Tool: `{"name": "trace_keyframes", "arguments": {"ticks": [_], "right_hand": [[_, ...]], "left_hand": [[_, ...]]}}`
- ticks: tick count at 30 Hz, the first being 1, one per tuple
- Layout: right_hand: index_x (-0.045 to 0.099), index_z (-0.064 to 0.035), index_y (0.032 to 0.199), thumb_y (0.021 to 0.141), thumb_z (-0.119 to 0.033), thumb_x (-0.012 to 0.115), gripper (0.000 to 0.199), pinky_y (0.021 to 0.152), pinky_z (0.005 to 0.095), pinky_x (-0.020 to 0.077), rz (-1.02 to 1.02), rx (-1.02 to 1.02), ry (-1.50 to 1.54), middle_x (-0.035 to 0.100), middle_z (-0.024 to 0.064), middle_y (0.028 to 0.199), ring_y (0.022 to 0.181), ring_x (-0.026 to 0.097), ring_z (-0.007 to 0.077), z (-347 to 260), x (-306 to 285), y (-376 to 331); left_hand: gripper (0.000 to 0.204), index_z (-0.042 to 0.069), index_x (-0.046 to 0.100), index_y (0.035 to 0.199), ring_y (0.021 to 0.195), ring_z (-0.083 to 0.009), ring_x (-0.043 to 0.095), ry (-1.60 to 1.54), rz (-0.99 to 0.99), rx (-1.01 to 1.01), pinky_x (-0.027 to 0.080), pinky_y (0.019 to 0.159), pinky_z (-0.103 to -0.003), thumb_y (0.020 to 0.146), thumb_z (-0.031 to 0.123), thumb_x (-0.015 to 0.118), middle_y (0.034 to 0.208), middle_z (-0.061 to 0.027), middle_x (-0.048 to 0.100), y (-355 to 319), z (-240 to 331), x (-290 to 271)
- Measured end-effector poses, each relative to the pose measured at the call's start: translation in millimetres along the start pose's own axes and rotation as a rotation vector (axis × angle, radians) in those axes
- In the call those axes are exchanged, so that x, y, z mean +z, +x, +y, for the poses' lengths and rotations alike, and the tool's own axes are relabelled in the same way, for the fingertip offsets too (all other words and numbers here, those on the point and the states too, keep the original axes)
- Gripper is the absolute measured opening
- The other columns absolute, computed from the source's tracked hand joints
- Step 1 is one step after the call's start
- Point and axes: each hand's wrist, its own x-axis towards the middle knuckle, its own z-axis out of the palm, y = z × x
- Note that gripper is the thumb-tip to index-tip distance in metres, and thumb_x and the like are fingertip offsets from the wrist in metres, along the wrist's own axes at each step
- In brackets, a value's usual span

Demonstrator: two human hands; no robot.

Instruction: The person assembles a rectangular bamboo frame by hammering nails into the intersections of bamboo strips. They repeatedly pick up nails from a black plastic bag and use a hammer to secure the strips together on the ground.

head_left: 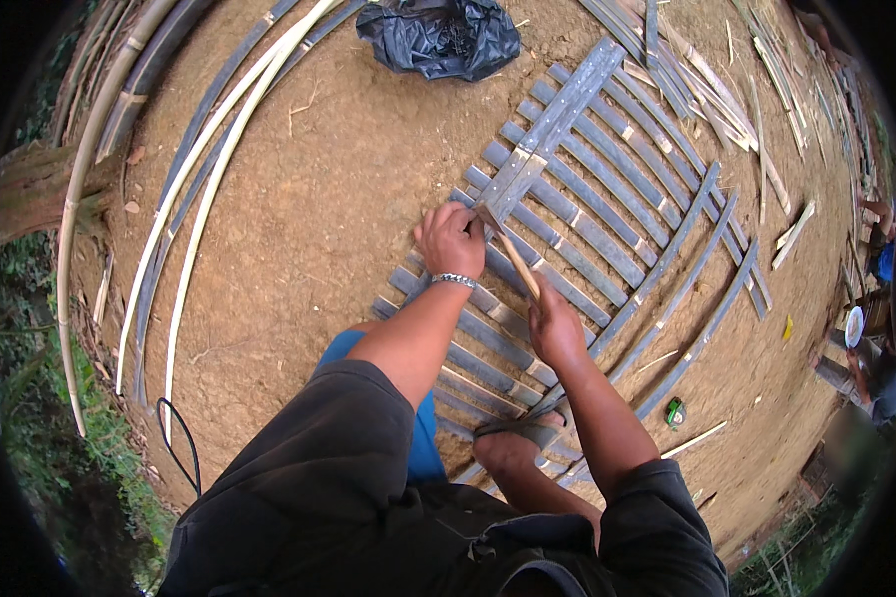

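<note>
A panel of dark bamboo slats [607,239] lies on the ground under my hands. A wider bamboo crosspiece [573,95] runs over the slats near their left ends. My right hand [556,323] is closed round the wooden handle of a hammer [521,263]. The hammer's head is down at the near end of the crosspiece, close beside my left thumb. My left hand [452,240], with a chain bracelet at the wrist, rests there with its fingers curled. What those fingers pinch, if anything, is hidden. One sandalled foot [516,445] stands on the panel's near part.
A black plastic bag [438,38] with small dark contents lies beyond the panel. Long bamboo strips [212,189] curve along the left. Loose split pieces [717,99] lie at the far right. A green tape measure [675,412] is right of my forearm. Other people [881,259] are at the right edge.
</note>
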Motion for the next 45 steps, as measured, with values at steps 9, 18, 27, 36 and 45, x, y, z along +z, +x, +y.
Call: {"name": "trace_keyframes", "arguments": {"ticks": [9,18,27,36,45], "right_hand": [[0.046,-0.0136,0.15,0.096,-0.007,0.063,0.057,0.1,0.0512,0.0525,-0.026,0.049,0.034,0.064,0.0273,0.133,0.121,0.061,0.0483,-0.1,0.6,5.1],[0.05,-0.0107,0.146,0.099,-0.011,0.064,0.049,0.096,0.0518,0.0533,-0.01,0.134,0.069,0.066,0.0297,0.126,0.116,0.064,0.0484,-4.2,-1.3,2.2],[0.05,-0.0106,0.147,0.101,-0.012,0.062,0.047,0.085,0.0473,0.0547,0.169,0.07,0.225,0.068,0.0313,0.109,0.102,0.068,0.0504,-12.6,-24.5,-36.2],[0.05,-0.0108,0.147,0.099,-0.011,0.065,0.05,0.093,0.0503,0.055,0.007,0.105,0.196,0.065,0.0288,0.128,0.112,0.065,0.0499,-2.9,-5.7,-28.4],[0.05,-0.0082,0.146,0.098,-0.01,0.066,0.051,0.094,0.049,0.0548,-0.009,-0.018,0.016,0.066,0.0288,0.128,0.115,0.065,0.0489,11.2,-6.5,12.0]], "left_hand": [[0.01,0.015,0.075,0.083,0.101,-0.0217,0.063,0.021,0.025,-0.011,0.041,0.093,-0.041,0.078,0.019,0.082,0.102,0.004,0.071,-0.1,-1.6,2.0],[0.011,0.015,0.074,0.086,0.104,-0.0234,0.063,0.044,-0.013,-0.03,0.041,0.095,-0.044,0.08,0.022,0.082,0.103,0.0024,0.071,-4.7,-2.0,1.6],[0.026,0.009,0.069,0.114,0.128,-0.032,0.051,0.185,0.148,-0.178,0.031,0.111,-0.052,0.095,0.026,0.065,0.126,-0.0093,0.064,13.2,-19.5,-7.5],[0.038,0.005,0.057,0.127,0.141,-0.0394,0.036,0.339,0.097,-0.192,0.023,0.119,-0.06,0.095,0.023,0.067,0.139,-0.0183,0.046,21.3,-10.7,-8.5],[0.038,0.004,0.056,0.127,0.141,-0.0406,0.036,0.343,0.086,-0.189,0.023,0.119,-0.061,0.096,0.023,0.065,0.139,-0.019,0.045,22.4,-9.1,-8.3]]}}
